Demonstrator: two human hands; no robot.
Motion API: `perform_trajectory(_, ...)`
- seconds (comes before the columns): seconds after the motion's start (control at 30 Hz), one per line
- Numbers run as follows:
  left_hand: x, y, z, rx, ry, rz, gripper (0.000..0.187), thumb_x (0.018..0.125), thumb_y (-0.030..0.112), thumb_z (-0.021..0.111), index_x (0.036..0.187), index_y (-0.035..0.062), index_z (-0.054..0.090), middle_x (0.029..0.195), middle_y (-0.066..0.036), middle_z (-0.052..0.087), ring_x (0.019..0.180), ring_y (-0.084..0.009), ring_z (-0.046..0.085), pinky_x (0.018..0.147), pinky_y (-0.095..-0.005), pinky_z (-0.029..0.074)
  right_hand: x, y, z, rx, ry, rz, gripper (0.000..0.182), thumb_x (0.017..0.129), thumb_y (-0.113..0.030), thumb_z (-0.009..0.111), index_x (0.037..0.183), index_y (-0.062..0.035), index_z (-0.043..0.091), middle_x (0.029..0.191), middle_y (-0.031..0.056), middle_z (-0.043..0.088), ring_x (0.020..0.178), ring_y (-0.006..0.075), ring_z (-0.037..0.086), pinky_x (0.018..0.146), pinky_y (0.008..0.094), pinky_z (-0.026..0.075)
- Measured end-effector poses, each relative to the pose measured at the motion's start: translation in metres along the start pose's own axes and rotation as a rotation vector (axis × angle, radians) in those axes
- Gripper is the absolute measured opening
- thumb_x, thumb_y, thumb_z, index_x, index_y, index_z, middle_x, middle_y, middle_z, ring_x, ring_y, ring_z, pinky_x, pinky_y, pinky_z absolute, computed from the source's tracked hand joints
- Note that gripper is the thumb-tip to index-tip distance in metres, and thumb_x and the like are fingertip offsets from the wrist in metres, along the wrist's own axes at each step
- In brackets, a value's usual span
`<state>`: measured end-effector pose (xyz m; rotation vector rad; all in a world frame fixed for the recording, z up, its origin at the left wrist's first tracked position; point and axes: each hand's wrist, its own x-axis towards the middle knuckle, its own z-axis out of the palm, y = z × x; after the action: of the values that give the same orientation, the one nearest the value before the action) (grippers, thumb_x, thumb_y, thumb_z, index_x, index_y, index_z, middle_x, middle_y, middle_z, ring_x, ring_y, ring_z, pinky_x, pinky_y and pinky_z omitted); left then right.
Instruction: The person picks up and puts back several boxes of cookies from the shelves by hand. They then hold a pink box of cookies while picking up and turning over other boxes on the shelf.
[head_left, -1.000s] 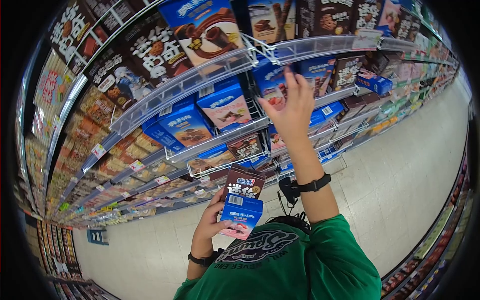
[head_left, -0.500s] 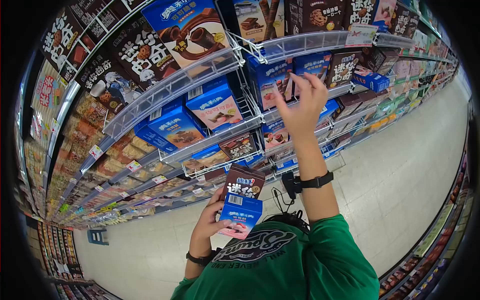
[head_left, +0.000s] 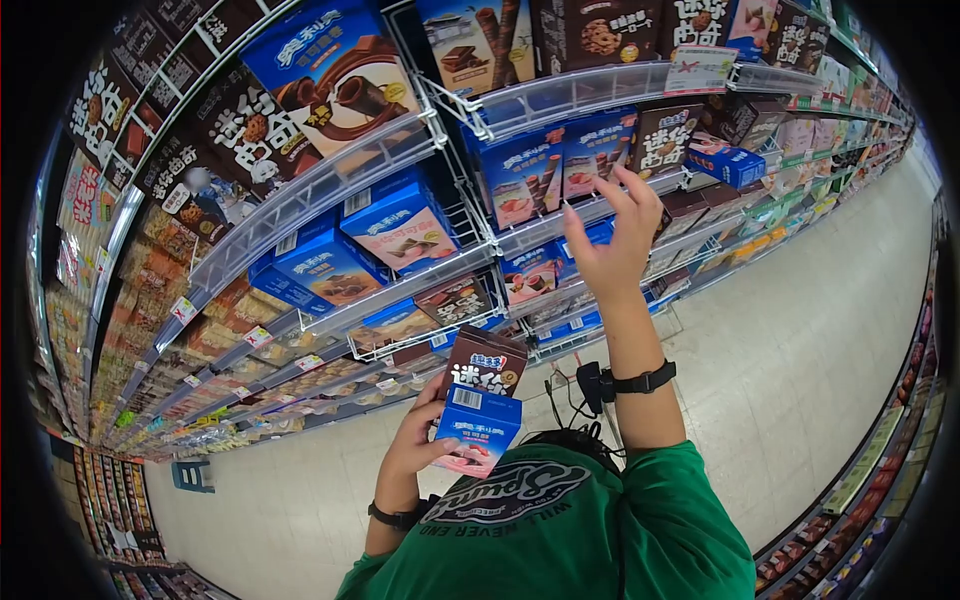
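My left hand (head_left: 412, 440) is wrapped round two snack boxes, held low in front of my chest. One is a blue and pink wafer box (head_left: 478, 430) with a barcode on its end; behind it stands a brown mini cookie box (head_left: 482, 360), partly covered by the blue one. My right hand (head_left: 615, 235) is raised at the shelf front, fingers apart and nothing between them. Close beyond its fingertips stand upright blue wafer roll boxes (head_left: 522, 178) and a brown cookie box (head_left: 663, 140) on the shelf.
A clear-fronted shelf edge (head_left: 570, 92) runs above my right hand, with a price tag (head_left: 697, 70) on it. A blue box (head_left: 728, 160) lies tilted at the shelf's right. Wire dividers (head_left: 455, 180) split the shelves. A blue step stool (head_left: 192, 476) stands on the aisle floor (head_left: 270, 500).
My right hand has come down slightly, away from the shelf boxes, still with nothing in it. The shelves have shifted left in view. My left hand keeps its two boxes.
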<state>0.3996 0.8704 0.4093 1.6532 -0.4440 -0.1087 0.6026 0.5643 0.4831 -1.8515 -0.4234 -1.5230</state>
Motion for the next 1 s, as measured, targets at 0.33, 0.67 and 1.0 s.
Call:
perform_trajectory(0.33, 0.021, 0.010, 0.035, -0.409, 0.139, -0.192, 0.064, 0.089, 0.038, 0.069, 0.136, -0.0033, 0.052, 0.134, -0.016, 0.059, 0.120, -0.0259, 0.060, 0.102, -0.0398, 0.047, -0.046, 0.026, -0.087, 0.354, -0.137, 0.580, 0.025, 0.089, -0.013, 0.071, 0.110, -0.0026, 0.064, 0.105, 0.0085, 0.064, 0.094, 0.0176, 0.059, 0.085, 0.0300, 0.046)
perform_trajectory(0.67, 0.072, 0.012, 0.099, -1.044, 0.231, -0.266, 0.061, 0.097, 0.051, 0.051, 0.134, 0.0016, 0.054, 0.120, -0.015, 0.068, 0.099, -0.0269, 0.071, 0.086, -0.0374, 0.059, -0.056, -0.026, -0.145, 0.815, -0.585, 0.749, 0.053, 0.091, -0.019, 0.072, 0.135, -0.0029, 0.048, 0.089, 0.0031, 0.058, 0.078, 0.0081, 0.053, 0.065, 0.0223, 0.043)
perform_trajectory(1.0, 0.060, 0.021, 0.135, -0.994, -0.090, -0.027, 0.091, 0.081, 0.046, 0.071, 0.151, 0.0000, 0.036, 0.151, -0.026, 0.043, 0.131, -0.0364, 0.054, 0.108, -0.0485, 0.045, -0.049, -0.033, -0.191, 0.999, -0.361, 1.084, 0.057, 0.089, -0.009, 0.071, 0.139, -0.0022, 0.043, 0.117, 0.0118, 0.064, 0.104, 0.0155, 0.063, 0.089, 0.0288, 0.053)
